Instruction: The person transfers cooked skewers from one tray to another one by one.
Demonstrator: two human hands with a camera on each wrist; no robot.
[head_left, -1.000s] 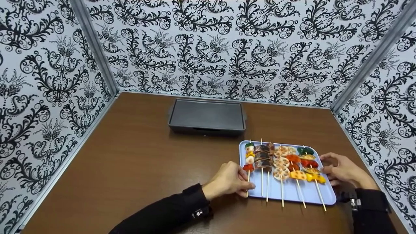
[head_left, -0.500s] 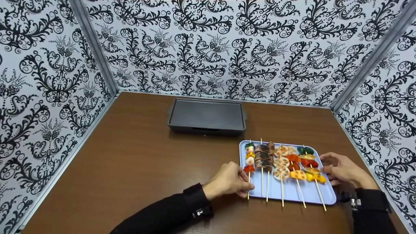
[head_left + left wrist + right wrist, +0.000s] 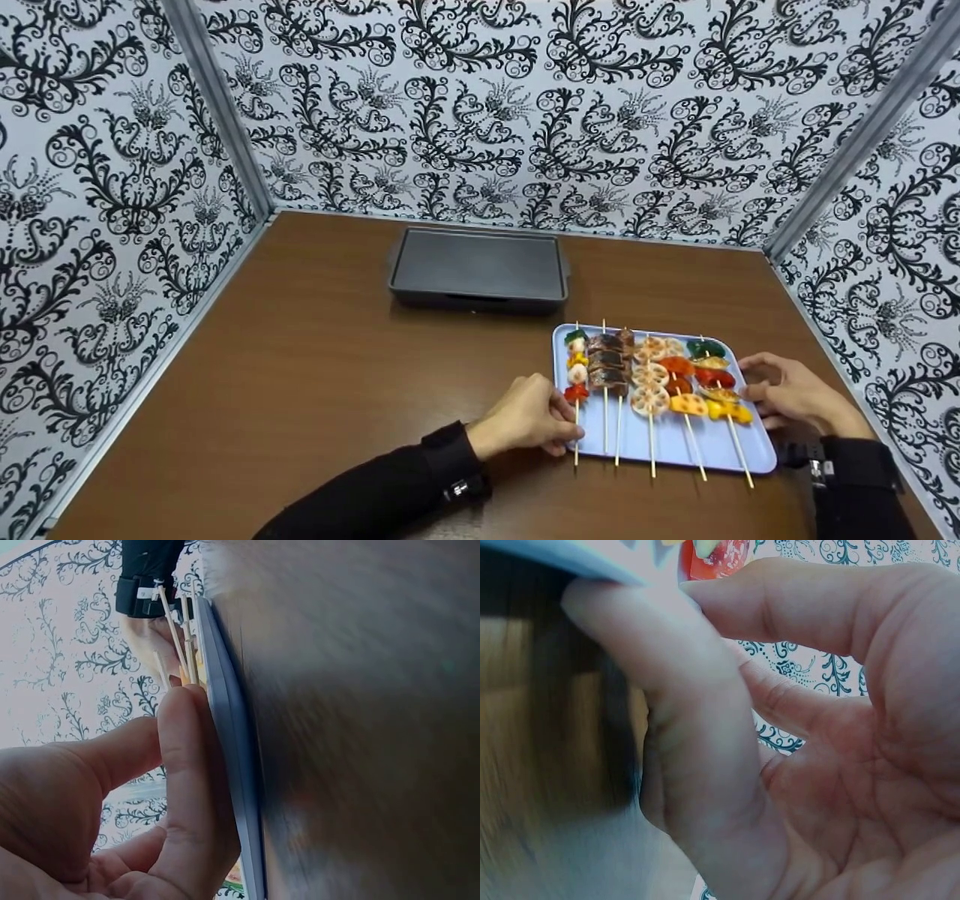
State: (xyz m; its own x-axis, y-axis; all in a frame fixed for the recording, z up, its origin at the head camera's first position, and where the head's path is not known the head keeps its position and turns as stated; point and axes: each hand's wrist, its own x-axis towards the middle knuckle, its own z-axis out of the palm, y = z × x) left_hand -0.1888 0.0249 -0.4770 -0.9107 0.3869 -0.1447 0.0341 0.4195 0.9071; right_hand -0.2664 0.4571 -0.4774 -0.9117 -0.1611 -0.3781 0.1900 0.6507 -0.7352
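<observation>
Right now both hands are on the blue tray (image 3: 720, 448), which sits flat on the brown desk (image 3: 315, 375) at about four o'clock from the desk's middle. The left hand (image 3: 525, 416) has its fingers (image 3: 180, 757) curled against the tray's left edge, thumb and forefinger closing near the stick of the leftmost skewer (image 3: 576, 375); from the left wrist view it looks like a pinch on the rim, though the blur makes it hard to say whether the stick itself is caught. The right hand (image 3: 787, 394) clamps the tray's right edge, its fingers (image 3: 667, 727) bent round the rim with the thumb on top, as the right wrist view shows close up.

On the tray lie six skewers side by side, sticks pointing toward six o'clock: the mixed vegetable one at the left, a dark meat skewer (image 3: 604, 364), a lotus root skewer (image 3: 649, 379), and pepper and yellow pieces further right (image 3: 709, 375). All of them are on the tray; none has been lifted off.

At twelve o'clock from the tray, well apart, stands the grey griddle pan (image 3: 478, 268), its surface bare. So, as I judge it, the work is at its very start: tray gripped and steadied, food unmoved, griddle waiting for every piece.
</observation>
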